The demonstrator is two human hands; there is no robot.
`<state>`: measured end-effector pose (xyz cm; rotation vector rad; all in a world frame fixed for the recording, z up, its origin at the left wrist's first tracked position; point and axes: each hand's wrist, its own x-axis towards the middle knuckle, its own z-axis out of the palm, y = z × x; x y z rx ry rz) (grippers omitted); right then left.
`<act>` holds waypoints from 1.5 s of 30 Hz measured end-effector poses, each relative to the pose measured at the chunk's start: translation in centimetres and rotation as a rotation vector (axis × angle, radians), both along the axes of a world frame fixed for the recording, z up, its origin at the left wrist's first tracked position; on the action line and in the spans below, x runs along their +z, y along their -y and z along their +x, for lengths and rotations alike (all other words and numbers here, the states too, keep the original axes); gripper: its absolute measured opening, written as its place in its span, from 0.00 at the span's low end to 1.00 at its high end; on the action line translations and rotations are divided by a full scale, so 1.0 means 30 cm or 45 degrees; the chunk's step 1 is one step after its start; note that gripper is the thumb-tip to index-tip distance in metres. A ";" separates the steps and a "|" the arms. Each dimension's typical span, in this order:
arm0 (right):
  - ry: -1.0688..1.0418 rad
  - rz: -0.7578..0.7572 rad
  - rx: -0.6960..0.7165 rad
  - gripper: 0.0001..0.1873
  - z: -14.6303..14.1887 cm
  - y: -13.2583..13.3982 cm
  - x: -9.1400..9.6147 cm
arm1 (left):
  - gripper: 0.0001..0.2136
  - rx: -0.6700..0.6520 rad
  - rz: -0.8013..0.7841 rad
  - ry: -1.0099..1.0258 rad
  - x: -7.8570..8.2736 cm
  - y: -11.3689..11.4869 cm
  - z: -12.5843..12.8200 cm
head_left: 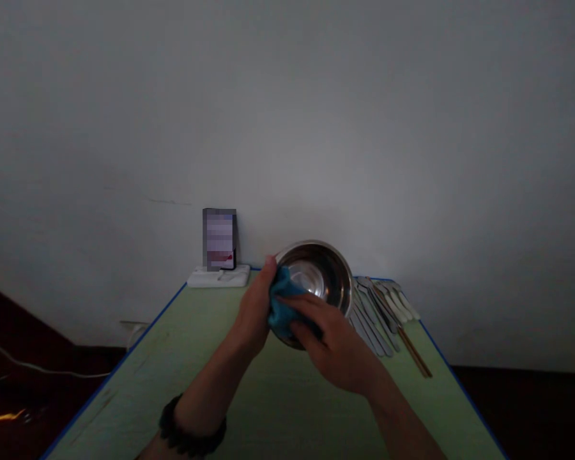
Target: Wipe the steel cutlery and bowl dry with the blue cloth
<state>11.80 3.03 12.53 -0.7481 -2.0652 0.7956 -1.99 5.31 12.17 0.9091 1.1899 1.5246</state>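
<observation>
A shiny metal bowl [338, 278] is tilted so that its inside faces me, above the far part of the table. My left hand [257, 306] grips its left rim, thumb up at the edge, the other fingers hidden behind the bowl. A blue cloth [282, 313] lies over the bowl's left inner wall and rim. My right hand [333, 345] is closed on this cloth and presses it against the bowl. A dark beaded band circles my left wrist.
A green table [278, 409] with blue edging stands against a pale wall. Several knives, forks and spoons [378, 313] lie at the right, beside brown chopsticks [414, 352]. A phone [219, 237] leans upright on a white base [220, 277] at the far left.
</observation>
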 end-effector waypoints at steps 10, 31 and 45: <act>-0.326 -0.145 -0.545 0.25 -0.041 -0.015 -0.063 | 0.22 -0.278 0.331 -0.203 -0.020 0.032 0.095; -0.458 -0.182 -0.704 0.14 -0.033 -0.048 -0.071 | 0.20 -0.335 0.369 -0.364 0.021 0.048 0.056; -0.347 -0.102 -0.632 0.16 -0.043 -0.033 -0.056 | 0.22 -0.460 0.424 -0.395 -0.005 0.037 0.072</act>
